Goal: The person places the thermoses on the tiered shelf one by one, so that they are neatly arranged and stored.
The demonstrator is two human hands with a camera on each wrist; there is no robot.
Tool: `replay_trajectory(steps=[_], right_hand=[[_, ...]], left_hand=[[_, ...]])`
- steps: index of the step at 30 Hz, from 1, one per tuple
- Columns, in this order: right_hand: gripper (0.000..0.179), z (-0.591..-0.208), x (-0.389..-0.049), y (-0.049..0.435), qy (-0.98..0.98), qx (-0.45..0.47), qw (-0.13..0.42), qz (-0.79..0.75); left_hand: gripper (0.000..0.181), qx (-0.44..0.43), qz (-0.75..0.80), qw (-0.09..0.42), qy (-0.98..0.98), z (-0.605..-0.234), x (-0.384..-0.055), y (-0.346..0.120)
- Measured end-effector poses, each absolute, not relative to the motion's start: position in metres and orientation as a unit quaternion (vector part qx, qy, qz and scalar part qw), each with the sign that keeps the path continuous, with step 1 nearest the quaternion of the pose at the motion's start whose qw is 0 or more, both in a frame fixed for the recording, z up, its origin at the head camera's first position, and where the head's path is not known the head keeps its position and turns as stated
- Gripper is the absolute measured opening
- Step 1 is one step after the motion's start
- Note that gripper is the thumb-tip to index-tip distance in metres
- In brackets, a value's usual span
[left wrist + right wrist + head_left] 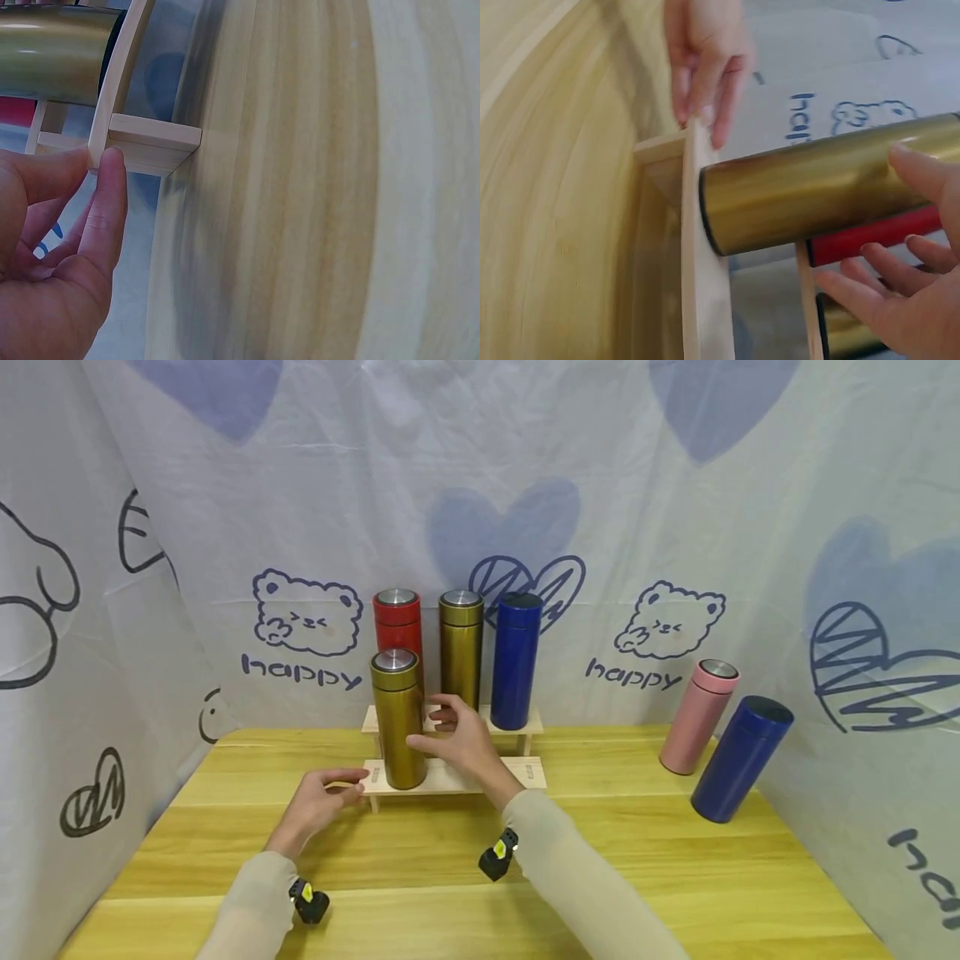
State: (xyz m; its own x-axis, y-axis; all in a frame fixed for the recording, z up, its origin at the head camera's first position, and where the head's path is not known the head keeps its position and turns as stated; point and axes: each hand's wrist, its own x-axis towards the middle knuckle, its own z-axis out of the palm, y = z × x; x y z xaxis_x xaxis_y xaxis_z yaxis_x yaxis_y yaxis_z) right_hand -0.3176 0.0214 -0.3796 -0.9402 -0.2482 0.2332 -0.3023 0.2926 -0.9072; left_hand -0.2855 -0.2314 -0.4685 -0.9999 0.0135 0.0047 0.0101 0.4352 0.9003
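A gold thermos bottle [401, 727] stands upright at the left end of the lower step of a two-tier wooden rack [480, 781]. My left hand [315, 808] pinches the left end of that step between thumb and fingers, plain in the left wrist view. Beside the gold bottle is my right hand [463, 745], fingers spread and loosely bent, its thumb at the bottle's side. On the upper step stand a red bottle [397, 620], partly hidden, a second gold bottle [461, 647] and a blue bottle [515, 664].
On the right side of the wooden table [600, 860], a pink bottle [697, 718] stands next to another blue bottle [738, 760]. A white cloth printed with hearts and bears [480, 460] hangs behind and along both sides.
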Motion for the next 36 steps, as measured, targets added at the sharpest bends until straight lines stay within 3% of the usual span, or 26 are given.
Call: replay_trajectory(steps=[9,23,36], right_hand=[[0.059,-0.373,-0.301,0.06,-0.815,0.181,0.055,0.548],[0.06,-0.365,-0.283,0.152,-0.842,0.105,0.087,0.522],[0.061,-0.356,-0.261,0.208,-0.879,0.027,0.135,0.456]], left_hand=[[0.035,0.009,0.535,0.0,0.845,-0.469,-0.285,-0.232],[0.033,0.001,0.54,-0.004,0.842,-0.469,-0.285,-0.231],[0.033,-0.006,0.541,-0.01,0.841,-0.47,-0.285,-0.231]])
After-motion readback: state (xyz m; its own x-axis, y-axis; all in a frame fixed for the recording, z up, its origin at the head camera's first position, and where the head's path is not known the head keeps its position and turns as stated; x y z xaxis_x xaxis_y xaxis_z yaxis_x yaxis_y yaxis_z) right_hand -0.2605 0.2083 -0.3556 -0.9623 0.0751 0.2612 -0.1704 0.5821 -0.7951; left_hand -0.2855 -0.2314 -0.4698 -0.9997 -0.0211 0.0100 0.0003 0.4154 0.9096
